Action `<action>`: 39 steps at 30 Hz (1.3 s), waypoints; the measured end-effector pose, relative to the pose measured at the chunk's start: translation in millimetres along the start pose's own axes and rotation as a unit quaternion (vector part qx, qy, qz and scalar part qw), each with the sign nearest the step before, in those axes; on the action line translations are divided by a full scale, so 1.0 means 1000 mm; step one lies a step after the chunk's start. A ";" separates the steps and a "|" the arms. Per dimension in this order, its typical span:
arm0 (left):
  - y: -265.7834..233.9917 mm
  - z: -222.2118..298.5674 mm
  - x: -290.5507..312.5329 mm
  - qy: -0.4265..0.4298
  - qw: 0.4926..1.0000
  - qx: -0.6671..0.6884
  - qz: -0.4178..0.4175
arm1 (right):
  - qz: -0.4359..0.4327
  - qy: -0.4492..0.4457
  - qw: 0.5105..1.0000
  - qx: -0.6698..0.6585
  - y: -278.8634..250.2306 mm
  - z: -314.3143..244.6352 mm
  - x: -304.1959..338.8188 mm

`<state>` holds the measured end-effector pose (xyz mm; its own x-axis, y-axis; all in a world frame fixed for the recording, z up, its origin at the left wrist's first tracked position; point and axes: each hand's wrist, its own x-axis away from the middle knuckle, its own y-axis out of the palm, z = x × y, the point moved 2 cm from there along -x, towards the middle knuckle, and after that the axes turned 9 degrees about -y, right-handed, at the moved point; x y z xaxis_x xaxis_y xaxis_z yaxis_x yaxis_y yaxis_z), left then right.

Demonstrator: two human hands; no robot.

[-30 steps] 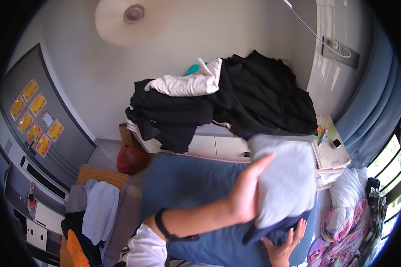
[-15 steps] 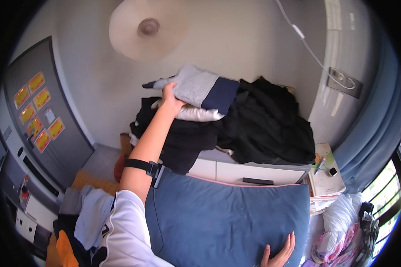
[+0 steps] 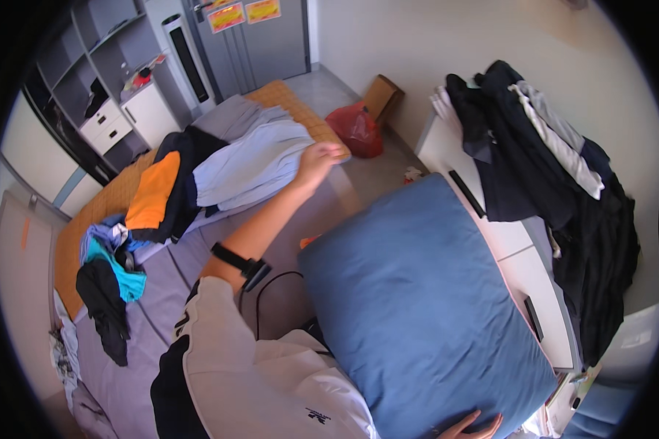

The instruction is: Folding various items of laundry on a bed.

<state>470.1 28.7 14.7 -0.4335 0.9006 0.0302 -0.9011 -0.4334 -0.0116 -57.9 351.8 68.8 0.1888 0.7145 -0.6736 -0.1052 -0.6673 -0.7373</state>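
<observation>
R fingers (image 3: 463,424) partly cropped @ btm, door (image 3: 260,47) cropped @ top

Left arm (image 3: 267,223) outstretched, left hand (image 3: 318,166) loosely curled; right hand (image 3: 461,429) low, fingers (image 3: 489,426) straight.

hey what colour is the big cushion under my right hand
The cushion is plain blue, best seen in the head view.

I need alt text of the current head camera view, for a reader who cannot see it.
The person's left hand is extended near light-blue clothing, with no object visible in it; the right hand rests on a blue cushion. Dark clothes drape over a white-fronted cabinet at right.
</observation>
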 end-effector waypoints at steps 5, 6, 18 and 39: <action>-0.203 -0.098 0.046 -0.161 0.738 -0.378 0.535 | -0.064 0.155 0.974 -0.150 -0.008 0.000 -0.019; -0.227 -0.084 0.065 -0.272 0.724 -0.355 0.525 | -0.034 0.157 0.963 -0.215 -0.001 0.006 -0.018; -0.356 -0.098 0.058 -0.279 0.922 -0.103 0.247 | -0.148 -0.063 0.953 -0.257 0.047 -0.027 -0.058; -0.033 0.041 0.264 0.278 0.823 -0.445 0.217 | -0.478 0.299 0.363 -0.742 0.079 -0.419 -0.079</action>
<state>385.4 280.0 64.2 -0.4261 0.6494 -0.6299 -0.1980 -0.7463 -0.6354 327.8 154.4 85.5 -0.3290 0.8915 0.3113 0.8448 0.1305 0.5190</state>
